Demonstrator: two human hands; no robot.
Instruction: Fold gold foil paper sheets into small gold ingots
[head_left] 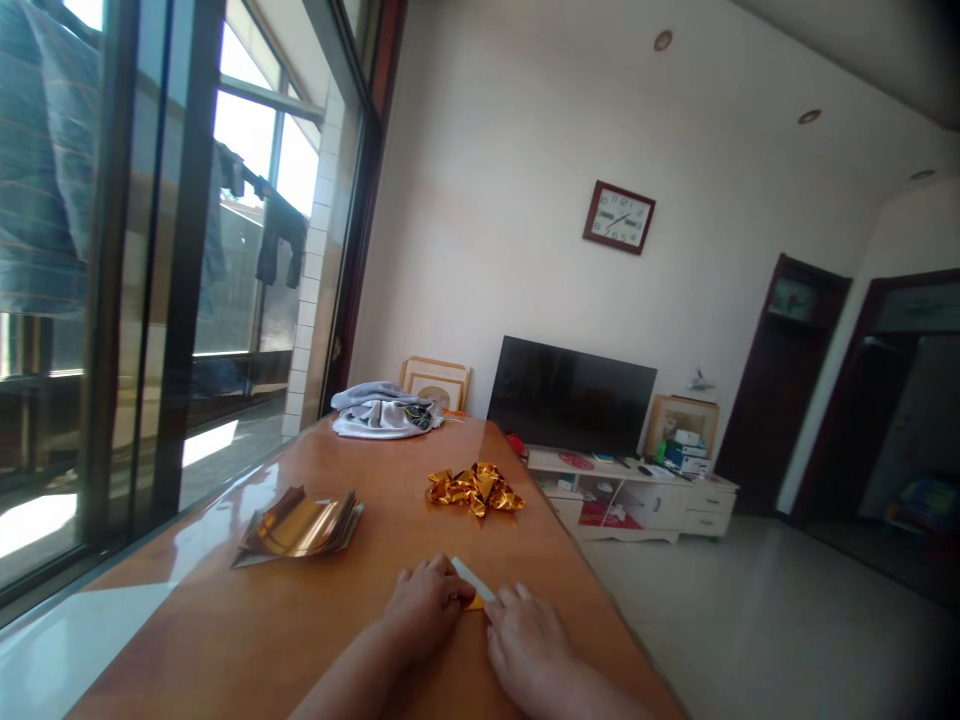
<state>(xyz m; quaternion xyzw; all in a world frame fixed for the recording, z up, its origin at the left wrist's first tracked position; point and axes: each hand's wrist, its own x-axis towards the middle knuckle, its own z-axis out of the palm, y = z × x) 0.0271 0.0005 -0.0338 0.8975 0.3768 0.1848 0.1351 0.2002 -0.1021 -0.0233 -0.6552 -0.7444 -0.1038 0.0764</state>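
A small piece of gold foil paper [473, 579] lies on the wooden table between my hands, with a pale strip of its back and a bit of its gold side showing. My left hand [426, 602] is closed, its fingertips pinching the paper's left part. From the right, my right hand [527, 632] has its bent fingers on the other end; its thumb and fingers partly hide the paper. Farther up the table sits a pile of folded gold foil pieces [477, 489]. To the left is a loose stack of gold foil sheets [304, 525], curling at the edges.
The wooden table [225, 620] runs away from me along a glass sliding door [161, 280]. A bundle of light grey cloth [384, 410] lies at its far end. Beyond, a television [571, 395] stands on a white cabinet [652, 505]; a clock [619, 217] hangs above.
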